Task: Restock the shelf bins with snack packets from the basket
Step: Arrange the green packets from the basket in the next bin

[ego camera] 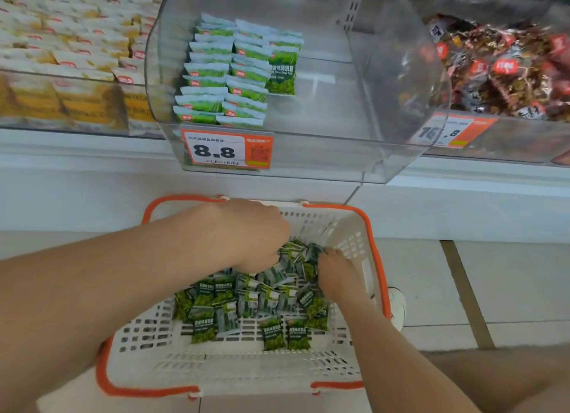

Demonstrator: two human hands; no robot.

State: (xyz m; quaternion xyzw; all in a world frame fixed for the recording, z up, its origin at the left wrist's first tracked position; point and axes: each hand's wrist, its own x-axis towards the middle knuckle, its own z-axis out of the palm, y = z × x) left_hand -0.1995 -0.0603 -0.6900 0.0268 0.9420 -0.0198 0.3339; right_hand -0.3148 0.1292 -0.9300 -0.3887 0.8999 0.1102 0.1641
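White shelf [92, 178] runs across the top, basket on the floor [509, 289] just in front of it.

Clear bin [354, 110] in the middle of the shelf is only part filled. Stacked packets [216, 82] sit in two neat rows against its left side, one more packet standing face-out just right of them. The rest of the bin floor is bare.

Neighbour bin on the left holds yellow packets [77, 51], tightly packed. The one on the right holds red-brown packets [509, 73] in a loose pile.

Basket [234, 369] is white lattice with an orange rim, directly below the clear bin. Green packets [246, 304] lie in a loose heap across its middle and far half, the near part of its bottom is bare lattice.

Left hand [249, 233] is in over the far side of the basket, knuckles up, fingers curled down into the heap and clenched on a raised bunch of green packets. Fingertips are hidden under the hand.

Right hand [339, 276] comes in from the right wall, fingers [324, 255] against the other side of the same bunch. Can't tell if they grip it or just press it.

Orange price tag [226, 149] on the clear bin's front reads 8.8 — a second tag [447, 131] sits on the right-hand bin, blurred.

White shoe [398, 307] shows just outside the basket's right rim.
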